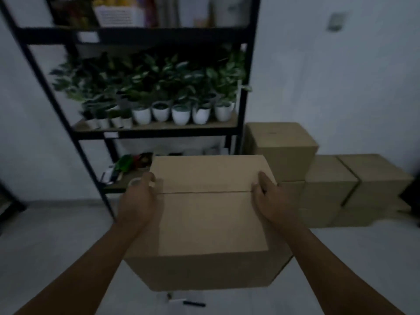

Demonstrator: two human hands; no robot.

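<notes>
A closed brown cardboard box (209, 223) fills the middle of the view, its top flaps meeting in a seam across the lid. My left hand (138, 201) grips its left side, thumb curled over the top edge near the seam. A pale ring, possibly a tape roll (135, 181), sits at that hand's fingers; the blur hides how it is held. My right hand (270, 198) grips the box's right side, thumb over the top edge. The box appears to be held off the floor.
A black metal shelf rack (243, 123) stands behind the box with several white-potted plants (181, 113) and small items on a lower shelf (127, 167). Stacked cardboard boxes (329, 185) stand on the right against the wall. A dark pen-like item (194, 303) lies on the floor under the box.
</notes>
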